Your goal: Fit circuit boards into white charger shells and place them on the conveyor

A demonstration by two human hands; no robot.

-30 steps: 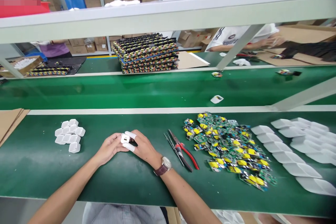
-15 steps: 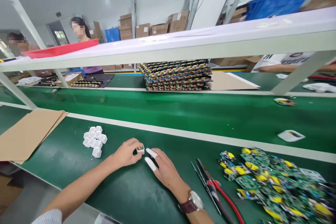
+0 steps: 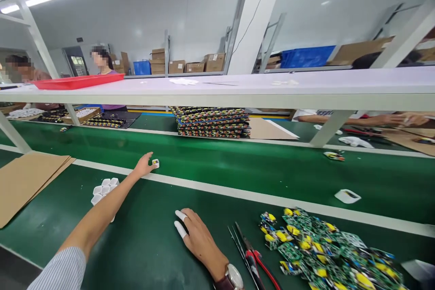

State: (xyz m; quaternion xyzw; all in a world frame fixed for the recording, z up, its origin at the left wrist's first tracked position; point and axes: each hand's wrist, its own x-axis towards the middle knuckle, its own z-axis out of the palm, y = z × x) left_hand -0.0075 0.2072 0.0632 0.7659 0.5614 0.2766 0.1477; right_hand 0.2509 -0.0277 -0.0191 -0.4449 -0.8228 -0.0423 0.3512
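Note:
My left hand reaches out over the green belt with its fingers apart. By its thumb stands a small white plastic cup with something yellow and dark inside; whether the thumb still touches it is hard to tell. My right hand rests open over the green table, white finger cots on two fingertips, holding nothing. Tweezers and red-handled pliers lie to its right. Farther right spreads a pile of green circuit boards with yellow parts. Several white cups sit partly behind my left forearm.
Brown cardboard sheets lie at the left. On the belt are a white housing and a small assembly. A shelf crosses above, a stack of loaded trays beyond. Other people work across the belt.
My left hand has moved forward with the white cup, from the table to the belt, and its fingers have opened. My right hand stays over the table. The view has tilted up.

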